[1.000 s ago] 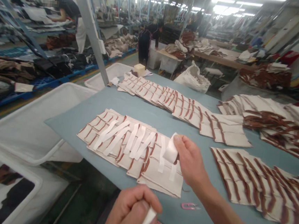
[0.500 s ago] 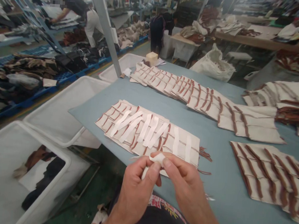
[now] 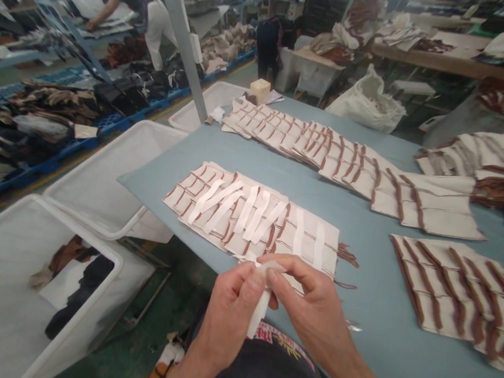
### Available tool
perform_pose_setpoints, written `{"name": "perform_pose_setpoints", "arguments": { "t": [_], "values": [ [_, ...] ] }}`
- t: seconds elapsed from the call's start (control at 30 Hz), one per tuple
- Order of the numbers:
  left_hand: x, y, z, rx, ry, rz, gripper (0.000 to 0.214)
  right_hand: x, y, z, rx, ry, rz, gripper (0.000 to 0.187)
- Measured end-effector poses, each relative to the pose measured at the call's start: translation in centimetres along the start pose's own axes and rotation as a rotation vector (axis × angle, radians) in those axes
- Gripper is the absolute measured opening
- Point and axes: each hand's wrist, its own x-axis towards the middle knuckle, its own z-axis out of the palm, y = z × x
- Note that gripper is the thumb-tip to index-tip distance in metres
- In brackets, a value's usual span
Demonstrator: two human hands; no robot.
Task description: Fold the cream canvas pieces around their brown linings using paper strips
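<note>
Pinching white strip [image 3: 259, 314] between fingers of left hand [image 3: 235, 305] and right hand [image 3: 313, 297], by near edge of table [image 3: 156, 169], close to cream fabric panels [image 3: 310, 232]. Probably best to keep thumbs close, tension light, and avoid creasing or twisting.

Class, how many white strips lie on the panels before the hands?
8: three strips at left, three mid-row, two at right. The left hand and right hand may hide more.

White plastic bin [image 3: 124, 286] at eight o'clock, brown and black scraps [image 3: 77, 294] inside. Grey post [image 3: 181, 38] at eleven. Pale yellow block [image 3: 259, 88] at twelve, dark-clothed co-worker [image 3: 268, 43] farther off. Open white sack [image 3: 368, 102] at two, stool [image 3: 413, 87] beyond.
</note>
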Motion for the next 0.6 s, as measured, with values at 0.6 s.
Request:
{"name": "perform_pose_setpoints", "arguments": {
  "t": [0.6],
  "values": [
    [-3.7,-3.9,-1.5,0.565,-0.167,0.095,0.043,10.5,3.3,-9.9,0.157,0.546,-0.024,0.035]
  ]
}}
